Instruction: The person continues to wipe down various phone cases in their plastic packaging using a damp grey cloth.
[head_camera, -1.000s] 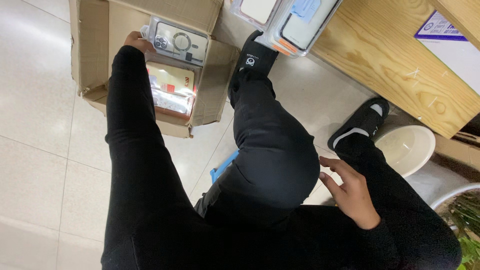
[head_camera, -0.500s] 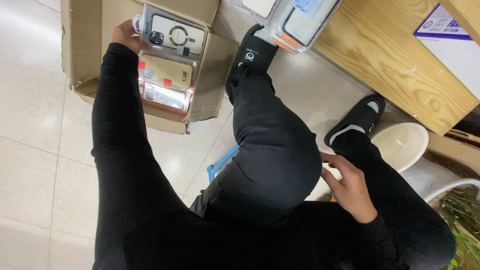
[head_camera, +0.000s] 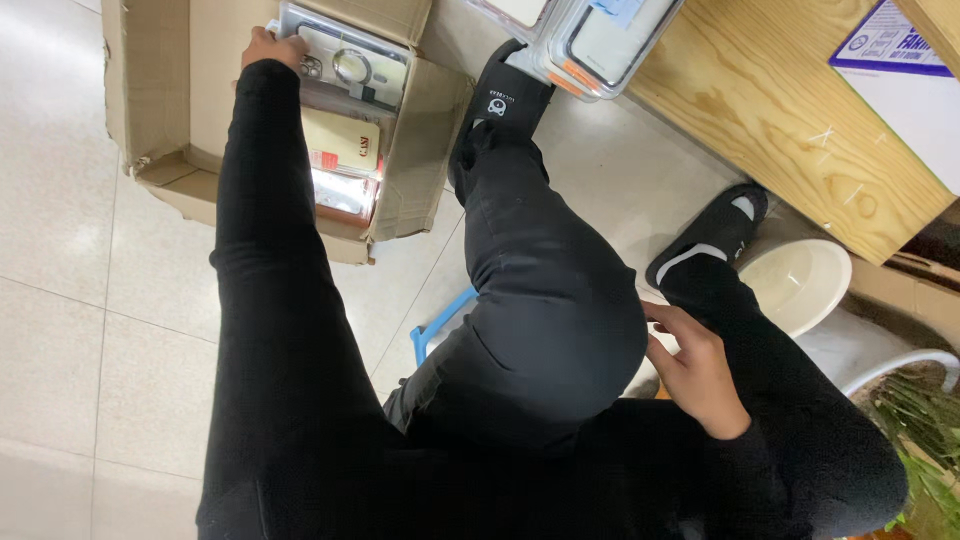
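Note:
My left hand reaches into an open cardboard box on the floor and grips a clear phone case package by its left edge. Below it in the box lie more packaged cases, one tan, one shiny. My right hand rests between my knees in black trousers, fingers apart, touching something pale that is mostly hidden by my leg. Whether it holds anything is unclear.
Clear packages of phone cases lie on the floor by a wooden bench. A white bowl sits beside my right black slipper. A blue stool frame shows under my leg. Green plant at right.
My left hand has slid the clear case package slightly down and right over the box. My right hand stays between my knees.

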